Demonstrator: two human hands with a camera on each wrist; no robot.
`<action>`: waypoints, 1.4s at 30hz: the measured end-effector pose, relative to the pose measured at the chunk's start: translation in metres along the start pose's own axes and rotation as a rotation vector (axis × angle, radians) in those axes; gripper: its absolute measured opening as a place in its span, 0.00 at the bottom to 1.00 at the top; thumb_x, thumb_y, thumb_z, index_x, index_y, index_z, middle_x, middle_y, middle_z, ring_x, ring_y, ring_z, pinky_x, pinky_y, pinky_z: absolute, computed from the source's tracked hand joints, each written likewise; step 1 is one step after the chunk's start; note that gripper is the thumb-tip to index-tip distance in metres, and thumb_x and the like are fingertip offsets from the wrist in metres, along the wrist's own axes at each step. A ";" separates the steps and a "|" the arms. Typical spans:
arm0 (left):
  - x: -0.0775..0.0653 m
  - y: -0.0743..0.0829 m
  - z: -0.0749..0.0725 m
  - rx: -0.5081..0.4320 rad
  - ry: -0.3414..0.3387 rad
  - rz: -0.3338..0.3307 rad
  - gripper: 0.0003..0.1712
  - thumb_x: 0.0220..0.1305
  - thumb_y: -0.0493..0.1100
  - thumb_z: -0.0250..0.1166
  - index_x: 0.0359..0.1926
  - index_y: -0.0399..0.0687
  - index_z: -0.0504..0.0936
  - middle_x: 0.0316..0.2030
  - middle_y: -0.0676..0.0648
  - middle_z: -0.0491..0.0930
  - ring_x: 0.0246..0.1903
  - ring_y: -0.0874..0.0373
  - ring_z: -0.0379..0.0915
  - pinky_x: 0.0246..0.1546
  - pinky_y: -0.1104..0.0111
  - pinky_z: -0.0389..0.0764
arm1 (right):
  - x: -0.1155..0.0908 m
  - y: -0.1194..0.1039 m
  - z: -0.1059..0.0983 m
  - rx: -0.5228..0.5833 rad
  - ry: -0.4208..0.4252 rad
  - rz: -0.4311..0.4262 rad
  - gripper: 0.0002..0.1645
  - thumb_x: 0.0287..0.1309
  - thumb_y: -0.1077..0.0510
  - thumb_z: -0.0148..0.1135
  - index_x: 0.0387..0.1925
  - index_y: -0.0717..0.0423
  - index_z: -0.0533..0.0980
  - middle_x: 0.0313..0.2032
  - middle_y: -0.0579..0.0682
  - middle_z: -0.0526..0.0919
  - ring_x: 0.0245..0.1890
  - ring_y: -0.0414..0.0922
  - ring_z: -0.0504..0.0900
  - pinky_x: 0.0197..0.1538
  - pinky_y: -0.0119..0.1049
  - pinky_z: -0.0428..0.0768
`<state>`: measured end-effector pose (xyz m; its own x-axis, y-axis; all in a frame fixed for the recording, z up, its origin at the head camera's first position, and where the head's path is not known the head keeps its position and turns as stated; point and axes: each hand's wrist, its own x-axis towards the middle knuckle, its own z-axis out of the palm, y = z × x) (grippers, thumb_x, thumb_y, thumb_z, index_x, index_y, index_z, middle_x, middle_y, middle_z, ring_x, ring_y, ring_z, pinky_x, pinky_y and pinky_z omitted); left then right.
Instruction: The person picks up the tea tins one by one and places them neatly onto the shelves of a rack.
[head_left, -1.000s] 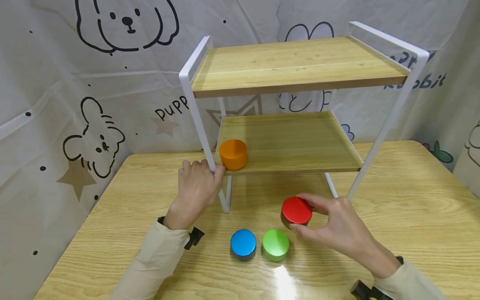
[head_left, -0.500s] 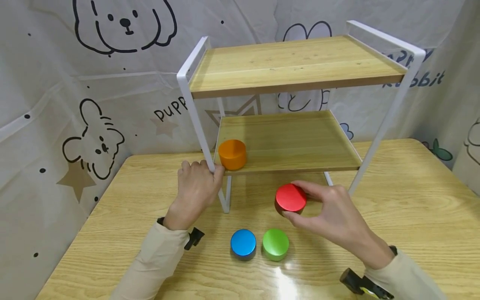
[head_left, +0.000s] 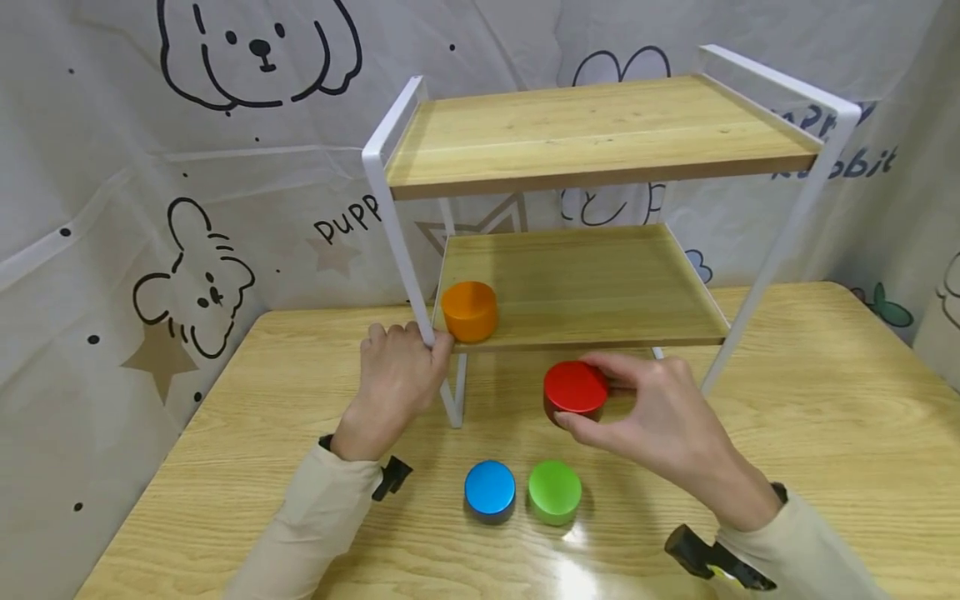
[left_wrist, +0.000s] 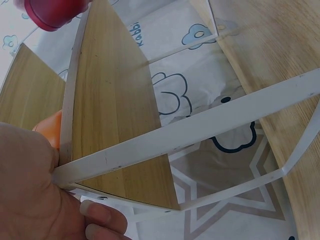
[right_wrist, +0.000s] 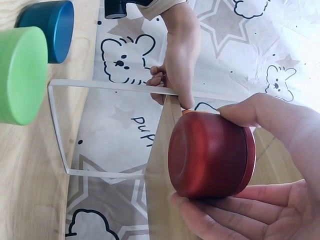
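My right hand (head_left: pixel 667 425) holds a round red tin (head_left: pixel 573 390) between thumb and fingers, off the tabletop. In the head view the tin lies just below the front edge of the rack's lower board (head_left: pixel 592 283). The right wrist view shows the red tin (right_wrist: pixel 212 155) tipped sideways, thumb on one side and fingers on the other. My left hand (head_left: pixel 401 375) grips the rack's front left corner, where the white post (left_wrist: pixel 150 142) meets the lower board. An orange tin (head_left: pixel 470 312) stands on that board, right beside my left thumb.
A blue tin (head_left: pixel 490 489) and a green tin (head_left: pixel 555 493) stand side by side on the wooden table (head_left: pixel 247 450), in front of the rack. The rack's upper board (head_left: pixel 600 129) spans above, between white metal side frames. A printed cloth (head_left: pixel 285 167) hangs behind.
My right hand has carried the red tin up and to the left, away from the green tin and closer to the lower board. My left hand keeps its grip on the rack.
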<state>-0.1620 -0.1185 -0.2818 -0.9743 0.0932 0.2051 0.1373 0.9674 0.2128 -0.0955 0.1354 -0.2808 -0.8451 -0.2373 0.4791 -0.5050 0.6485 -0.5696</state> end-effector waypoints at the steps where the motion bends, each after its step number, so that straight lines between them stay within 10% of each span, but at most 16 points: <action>1: 0.000 0.000 0.000 0.000 0.000 0.001 0.27 0.67 0.51 0.35 0.19 0.42 0.70 0.20 0.43 0.70 0.26 0.44 0.63 0.27 0.60 0.61 | 0.000 -0.001 0.000 -0.004 -0.002 0.004 0.26 0.36 0.52 0.78 0.42 0.55 0.83 0.32 0.45 0.87 0.31 0.41 0.85 0.34 0.34 0.80; 42: -0.002 0.002 -0.002 0.045 0.011 -0.054 0.26 0.65 0.53 0.36 0.21 0.40 0.68 0.22 0.40 0.67 0.29 0.43 0.60 0.29 0.57 0.61 | 0.022 -0.012 -0.004 0.050 0.036 -0.005 0.27 0.38 0.55 0.77 0.44 0.61 0.82 0.34 0.50 0.87 0.32 0.42 0.87 0.35 0.31 0.82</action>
<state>-0.1596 -0.1171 -0.2800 -0.9780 0.0381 0.2052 0.0760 0.9807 0.1803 -0.1070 0.1252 -0.2605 -0.8364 -0.2136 0.5048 -0.5178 0.6100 -0.5998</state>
